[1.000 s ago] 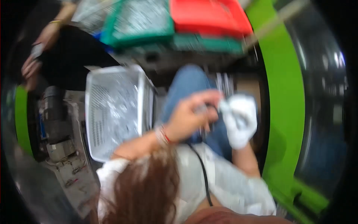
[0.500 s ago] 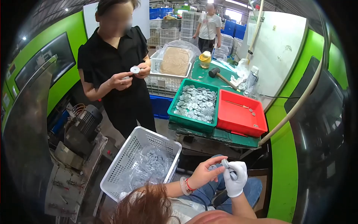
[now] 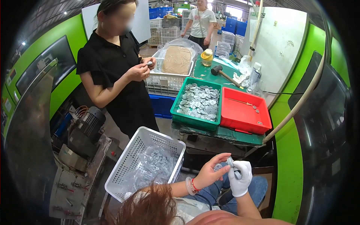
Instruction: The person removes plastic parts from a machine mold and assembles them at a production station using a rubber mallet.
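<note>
L hand (image 3: 206, 175) (bare, bracelets at wrist) & R hand (image 3: 241, 180) (white glove) are meeting above the person's lap. L fingers are curving narrowly round a grey disc (image 3: 230, 162), thumb below, & R fingers are pinching it too; it's showing nearly edge-on btwn the hands. A 2nd disc (image 3: 237, 174) is sitting inside the R glove's grip, & a 3rd disc (image 3: 217, 167) is resting in the L palm, partly hidden. Just L of the lap, a white basket (image 3: 122, 167) is holding a clear bag (image 3: 159, 159) w/ more grey parts. Ahead, on the green bench (image 3: 203, 72), a green tray (image 3: 195, 122) is carrying a heap of similar discs (image 3: 198, 101); a red tray (image 3: 240, 112) is standing right beside it w/ a few small pcs. A mallet (image 3: 226, 77) is lying behind. A co-worker in black (image 3: 120, 63) is standing front-L, holding a small part (image 3: 149, 63) w/ both hands.
</note>
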Motion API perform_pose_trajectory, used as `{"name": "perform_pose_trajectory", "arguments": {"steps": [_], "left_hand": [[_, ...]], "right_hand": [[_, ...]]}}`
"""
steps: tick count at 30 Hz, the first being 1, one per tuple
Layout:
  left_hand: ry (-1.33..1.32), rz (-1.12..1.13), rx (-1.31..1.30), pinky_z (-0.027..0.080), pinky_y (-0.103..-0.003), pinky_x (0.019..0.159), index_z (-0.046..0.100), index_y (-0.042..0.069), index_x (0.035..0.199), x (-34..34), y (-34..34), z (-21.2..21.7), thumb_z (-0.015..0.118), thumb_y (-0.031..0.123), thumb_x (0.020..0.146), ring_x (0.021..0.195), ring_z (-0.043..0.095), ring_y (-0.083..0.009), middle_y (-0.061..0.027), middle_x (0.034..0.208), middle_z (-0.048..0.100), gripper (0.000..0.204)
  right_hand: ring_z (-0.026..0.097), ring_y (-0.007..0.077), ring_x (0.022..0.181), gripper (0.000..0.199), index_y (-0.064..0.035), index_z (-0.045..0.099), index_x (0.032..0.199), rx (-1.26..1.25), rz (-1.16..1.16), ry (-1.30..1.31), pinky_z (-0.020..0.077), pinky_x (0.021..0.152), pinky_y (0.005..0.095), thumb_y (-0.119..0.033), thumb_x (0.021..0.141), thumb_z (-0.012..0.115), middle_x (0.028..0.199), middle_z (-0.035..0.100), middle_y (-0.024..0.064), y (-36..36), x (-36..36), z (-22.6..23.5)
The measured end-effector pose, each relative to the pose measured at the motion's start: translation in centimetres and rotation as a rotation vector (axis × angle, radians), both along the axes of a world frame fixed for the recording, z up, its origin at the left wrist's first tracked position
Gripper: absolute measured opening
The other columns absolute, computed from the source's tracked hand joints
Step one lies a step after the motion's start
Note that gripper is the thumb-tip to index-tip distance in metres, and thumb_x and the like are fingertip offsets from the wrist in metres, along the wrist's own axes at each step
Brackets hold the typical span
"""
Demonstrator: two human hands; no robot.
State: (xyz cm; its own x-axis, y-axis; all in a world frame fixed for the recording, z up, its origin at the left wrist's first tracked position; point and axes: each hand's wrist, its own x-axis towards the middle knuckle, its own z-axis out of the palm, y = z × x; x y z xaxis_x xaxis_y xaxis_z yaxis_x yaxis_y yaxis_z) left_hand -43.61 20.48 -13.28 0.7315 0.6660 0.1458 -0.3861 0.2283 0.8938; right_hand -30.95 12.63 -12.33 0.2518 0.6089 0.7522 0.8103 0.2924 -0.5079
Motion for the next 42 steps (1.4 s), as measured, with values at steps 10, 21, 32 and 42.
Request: {"name": "perform_pose_trajectory", "arguments": {"steps": [10,21,32,42], "left_hand": [[0.061,-0.006,0.049,0.046,-0.018,0.053,0.046,0.008,0.128,2.1,-0.1,-1.3,0.063,0.02,0.089,0.067,0.055,-0.0042,-0.0062,0.115,0.056,0.044],[0.112,0.046,0.096,0.049,-0.02,0.054,0.049,0.009,0.126,3.6,0.0,-0.8,0.064,0.017,0.088,0.078,0.055,-0.005,-0.004,0.112,0.054,0.042],[0.062,0.201,0.23,0.049,-0.021,0.054,0.042,0.008,0.133,6.4,1.5,1.4,0.055,0.016,0.094,0.057,0.049,-0.0041,-0.0091,0.114,0.059,0.042],[0.029,0.286,0.129,0.05,-0.024,0.055,0.039,0.006,0.136,6.5,3.5,1.0,0.047,0.01,0.096,0.052,0.042,-0.0038,-0.0114,0.116,0.056,0.041]], "right_hand": [[0.056,0.0211,0.07,0.031,-0.0065,0.058,0.096,-0.012,-0.017,0.012,0.0458,0.063,0.0296,0.003,0.07,0.071,0.086,0.057,0.0088,-0.5,2.0,-0.9],[0.054,0.0164,0.067,0.025,-0.0034,0.057,0.098,0.032,0.036,0.396,0.045,0.061,0.0278,-0.002,0.076,0.069,0.084,0.056,0.0062,-1.5,4.1,-4.5],[0.053,0.006,0.056,0.026,-0.0031,0.06,0.103,-0.295,0.017,1.158,0.0439,0.047,0.02,-0.012,0.081,0.07,0.073,0.058,0.0007,1.5,14.9,-11.1],[0.053,0.0053,0.056,0.026,-0.0029,0.06,0.102,-0.286,0.002,1.143,0.0454,0.047,0.0191,-0.016,0.082,0.07,0.074,0.059,0.0006,1.4,14.9,-11.4]]}}
